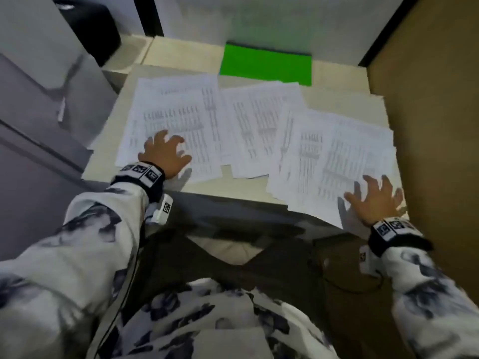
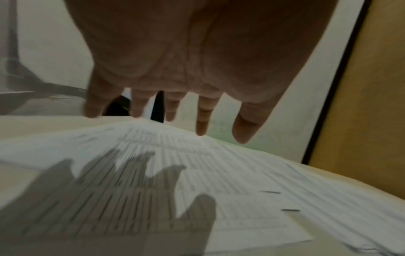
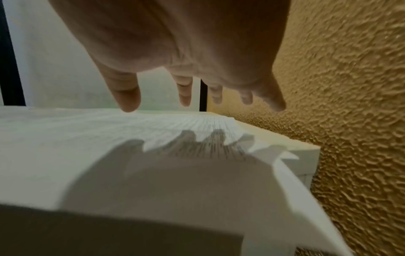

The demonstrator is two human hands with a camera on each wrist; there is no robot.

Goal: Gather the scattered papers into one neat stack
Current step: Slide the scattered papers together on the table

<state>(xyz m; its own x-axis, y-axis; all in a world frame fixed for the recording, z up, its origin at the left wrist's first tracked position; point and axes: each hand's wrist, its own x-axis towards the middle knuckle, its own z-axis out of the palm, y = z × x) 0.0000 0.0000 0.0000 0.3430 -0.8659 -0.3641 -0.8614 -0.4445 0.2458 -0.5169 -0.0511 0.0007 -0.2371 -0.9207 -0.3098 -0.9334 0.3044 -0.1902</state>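
Note:
Several white printed sheets lie scattered over a beige table (image 1: 347, 81) in three overlapping clusters: a left cluster (image 1: 176, 117), a middle cluster (image 1: 256, 125) and a right cluster (image 1: 334, 156). My left hand (image 1: 168, 149) hangs over the near part of the left cluster with fingers spread and slightly bent, holding nothing. In the left wrist view the left hand (image 2: 171, 104) casts a separate shadow on the sheets (image 2: 230, 173). My right hand (image 1: 375, 195) is spread flat over the near right corner of the right cluster. The right wrist view shows this right hand (image 3: 186, 90) just above the paper (image 3: 87, 138).
A bright green folder (image 1: 267, 64) lies at the table's back edge, behind the papers. A brown textured wall (image 1: 427, 125) runs close along the right side. Grey furniture (image 1: 39, 104) stands to the left. The right cluster overhangs the table's front edge (image 1: 313, 213).

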